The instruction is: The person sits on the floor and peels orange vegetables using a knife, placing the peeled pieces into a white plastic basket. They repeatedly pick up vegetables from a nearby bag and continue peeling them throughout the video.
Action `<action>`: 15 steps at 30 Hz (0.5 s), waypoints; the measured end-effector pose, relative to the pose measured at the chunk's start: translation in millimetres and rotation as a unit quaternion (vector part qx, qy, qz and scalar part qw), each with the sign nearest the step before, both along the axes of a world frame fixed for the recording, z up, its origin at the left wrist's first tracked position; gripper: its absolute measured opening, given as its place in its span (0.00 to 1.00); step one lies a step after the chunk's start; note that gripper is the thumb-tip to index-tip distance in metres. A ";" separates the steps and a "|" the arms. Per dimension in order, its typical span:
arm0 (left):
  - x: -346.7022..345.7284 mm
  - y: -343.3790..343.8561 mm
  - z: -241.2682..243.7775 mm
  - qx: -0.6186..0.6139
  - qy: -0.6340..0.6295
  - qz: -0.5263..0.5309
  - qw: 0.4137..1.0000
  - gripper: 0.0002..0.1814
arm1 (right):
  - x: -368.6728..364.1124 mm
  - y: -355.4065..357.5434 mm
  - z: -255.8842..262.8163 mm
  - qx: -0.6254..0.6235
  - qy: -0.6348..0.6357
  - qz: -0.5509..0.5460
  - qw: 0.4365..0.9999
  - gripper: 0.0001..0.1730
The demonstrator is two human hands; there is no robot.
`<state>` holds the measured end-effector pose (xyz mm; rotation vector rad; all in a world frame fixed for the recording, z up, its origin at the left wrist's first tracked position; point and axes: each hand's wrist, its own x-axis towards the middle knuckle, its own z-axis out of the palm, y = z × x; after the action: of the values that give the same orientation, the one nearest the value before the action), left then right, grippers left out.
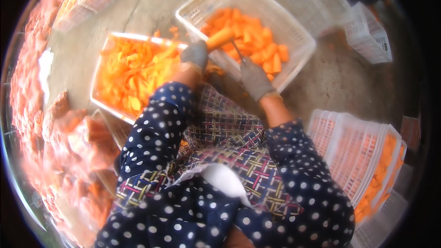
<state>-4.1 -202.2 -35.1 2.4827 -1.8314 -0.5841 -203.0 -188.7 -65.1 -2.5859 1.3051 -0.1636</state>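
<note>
In a grey glove, my left hand (195, 54) grips a thick orange carrot (220, 38) by one end. The carrot points up and right over the near rim of a white plastic crate (293, 17) that holds many peeled carrots (256, 38). My right hand (256, 80), also gloved, is closed around a slim metal cutting tool (237, 50). Its tip meets the carrot near the far end; blur hides whether it is a knife or a peeler. Just left of my left hand is a second white crate (97, 75), heaped with carrot peelings (134, 72).
Stacked crates (355, 151) of carrots stand close at my right. Other white crates (368, 34) are at the upper right, and a filled crate (88, 1) sits upper left. Pinkish filled bags (86, 141) pile along the left. Peel scraps (174, 31) lie on the concrete floor (165, 0).
</note>
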 end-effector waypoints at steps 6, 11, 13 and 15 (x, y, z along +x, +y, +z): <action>-3.8 5.4 -1.8 -0.045 -0.021 -0.031 0.998 0.13 | 50.8 -39.0 -87.3 0.105 -0.093 -0.004 0.990 0.18; -12.6 14.4 2.4 -0.078 -0.028 -0.072 0.994 0.11 | 49.6 -17.1 -31.1 0.229 -0.103 -0.052 0.967 0.21; -17.8 14.2 -1.4 -0.112 -0.068 -0.107 0.986 0.11 | 48.1 -22.0 -23.8 0.255 -0.112 -0.052 0.959 0.21; -22.2 14.4 2.0 -0.109 -0.065 -0.131 0.983 0.10 | 53.2 -32.8 -13.3 0.342 -0.063 -0.094 0.933 0.18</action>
<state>-26.4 -187.8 -33.1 2.2048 -2.1583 -0.2097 -149.7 -221.5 -78.4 -1.8379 1.2716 0.0836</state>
